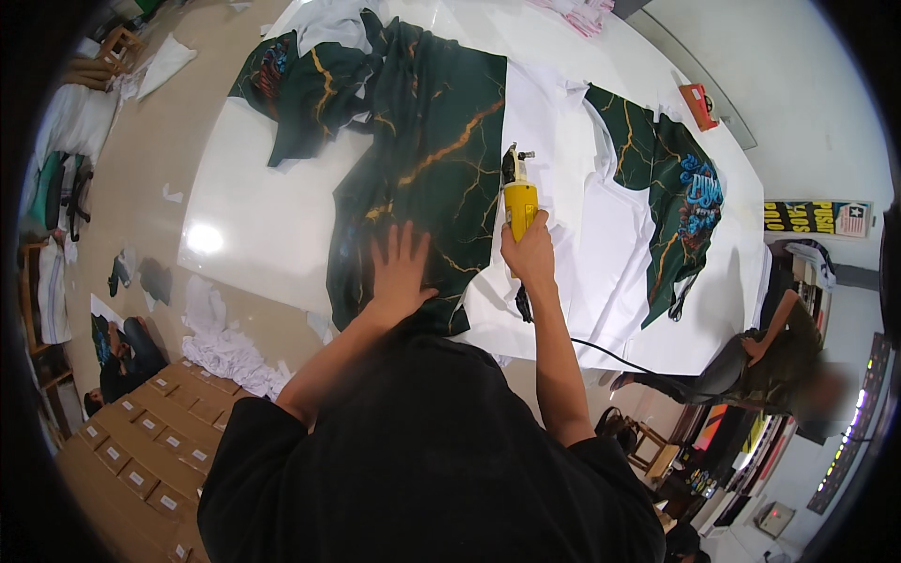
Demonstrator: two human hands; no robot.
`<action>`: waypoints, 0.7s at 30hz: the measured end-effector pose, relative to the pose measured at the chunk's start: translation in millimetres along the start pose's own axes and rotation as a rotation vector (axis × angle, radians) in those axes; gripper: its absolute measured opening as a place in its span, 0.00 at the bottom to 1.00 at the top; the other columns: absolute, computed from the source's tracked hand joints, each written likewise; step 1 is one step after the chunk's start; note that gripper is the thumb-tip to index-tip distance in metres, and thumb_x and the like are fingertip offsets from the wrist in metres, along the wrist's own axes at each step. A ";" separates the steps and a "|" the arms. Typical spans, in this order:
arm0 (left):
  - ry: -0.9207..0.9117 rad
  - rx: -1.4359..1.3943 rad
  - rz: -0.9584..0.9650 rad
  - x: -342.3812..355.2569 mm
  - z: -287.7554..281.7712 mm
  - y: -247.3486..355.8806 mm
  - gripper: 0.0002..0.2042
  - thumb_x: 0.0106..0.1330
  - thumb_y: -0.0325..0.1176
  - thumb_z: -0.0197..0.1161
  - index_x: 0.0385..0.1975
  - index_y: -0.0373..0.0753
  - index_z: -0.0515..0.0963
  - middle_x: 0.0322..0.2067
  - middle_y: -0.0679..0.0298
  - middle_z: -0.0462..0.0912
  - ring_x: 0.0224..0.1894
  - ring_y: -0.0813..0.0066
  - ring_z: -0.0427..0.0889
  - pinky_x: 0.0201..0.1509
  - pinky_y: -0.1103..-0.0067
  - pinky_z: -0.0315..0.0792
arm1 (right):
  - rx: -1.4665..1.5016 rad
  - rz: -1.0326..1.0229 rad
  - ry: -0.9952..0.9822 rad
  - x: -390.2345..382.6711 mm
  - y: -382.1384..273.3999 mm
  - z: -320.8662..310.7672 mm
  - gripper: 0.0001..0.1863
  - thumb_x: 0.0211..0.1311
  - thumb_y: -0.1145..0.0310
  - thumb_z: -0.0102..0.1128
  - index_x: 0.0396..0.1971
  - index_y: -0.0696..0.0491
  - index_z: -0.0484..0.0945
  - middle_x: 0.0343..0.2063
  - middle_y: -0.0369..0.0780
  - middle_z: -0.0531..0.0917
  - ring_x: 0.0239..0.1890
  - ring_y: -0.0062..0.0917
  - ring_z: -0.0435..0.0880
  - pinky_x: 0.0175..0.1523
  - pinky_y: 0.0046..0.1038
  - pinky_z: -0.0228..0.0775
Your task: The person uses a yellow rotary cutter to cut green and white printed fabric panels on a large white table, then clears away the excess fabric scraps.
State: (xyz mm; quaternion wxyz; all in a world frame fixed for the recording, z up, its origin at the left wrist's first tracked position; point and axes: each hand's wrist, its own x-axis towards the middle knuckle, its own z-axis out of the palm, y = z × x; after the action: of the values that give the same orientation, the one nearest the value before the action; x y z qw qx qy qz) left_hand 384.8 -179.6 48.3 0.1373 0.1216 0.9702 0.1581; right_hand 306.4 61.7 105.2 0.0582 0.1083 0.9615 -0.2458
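Dark green fabric (441,131) with gold vein-like lines lies spread over the white table. My left hand (399,272) rests flat on its near part, fingers spread. My right hand (531,251) is wrapped round the yellow body of a handheld electric fabric cutter (521,202). The cutter's dark metal head points away from me, at the right edge of the green fabric where white fabric (554,122) begins. A black cord (610,355) trails from it to the right. Whether the blade touches the cloth I cannot tell.
More green printed pieces lie at the far left (319,84) and on the right (671,188), over white cloth. A red tape dispenser (699,106) stands by the far right edge. Cardboard boxes (141,460) are stacked at lower left. A person (779,357) sits at right, another at left.
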 end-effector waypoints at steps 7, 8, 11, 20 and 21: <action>0.033 0.005 -0.009 -1.2 -6.7 4.5 0.55 0.50 0.56 0.80 0.78 0.43 0.58 0.78 0.45 0.50 0.80 0.41 0.48 0.76 0.37 0.46 | -0.020 -0.004 -0.010 44.9 -4.9 0.2 0.29 0.65 0.57 0.62 0.50 0.65 0.62 0.38 0.64 0.83 0.40 0.60 0.86 0.47 0.52 0.80; 0.025 0.003 -0.015 -0.9 -7.6 4.8 0.55 0.50 0.56 0.80 0.78 0.44 0.58 0.78 0.46 0.50 0.80 0.41 0.47 0.76 0.37 0.46 | -0.024 -0.012 -0.007 51.7 -5.6 0.5 0.29 0.65 0.56 0.62 0.50 0.64 0.63 0.38 0.63 0.83 0.40 0.60 0.86 0.47 0.52 0.80; 0.012 -0.003 -0.030 -0.3 -7.2 5.0 0.55 0.50 0.56 0.80 0.78 0.44 0.58 0.79 0.46 0.50 0.81 0.42 0.48 0.77 0.37 0.45 | -0.015 -0.032 0.022 71.2 -7.7 0.5 0.29 0.63 0.56 0.63 0.49 0.65 0.63 0.36 0.66 0.83 0.39 0.62 0.86 0.46 0.53 0.80; 0.000 -0.036 -0.031 -0.9 -10.7 4.6 0.55 0.50 0.56 0.80 0.78 0.45 0.58 0.79 0.47 0.48 0.81 0.43 0.46 0.77 0.37 0.43 | 0.000 -0.061 0.041 133.4 -18.7 -2.6 0.31 0.62 0.56 0.63 0.50 0.66 0.63 0.36 0.68 0.83 0.39 0.63 0.86 0.46 0.53 0.81; 0.004 -0.036 -0.030 -1.2 -10.2 4.3 0.55 0.50 0.56 0.80 0.78 0.45 0.58 0.79 0.47 0.48 0.81 0.43 0.46 0.77 0.37 0.44 | 0.002 -0.060 0.038 140.1 -20.0 -2.5 0.31 0.62 0.55 0.63 0.50 0.66 0.63 0.36 0.68 0.83 0.39 0.63 0.86 0.46 0.53 0.81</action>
State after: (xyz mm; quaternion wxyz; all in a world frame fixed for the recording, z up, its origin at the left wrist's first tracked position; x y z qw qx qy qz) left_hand 383.6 -178.8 59.3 0.1398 0.1041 0.9693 0.1736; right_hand 165.7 70.9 93.4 0.0322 0.0842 0.9649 -0.2465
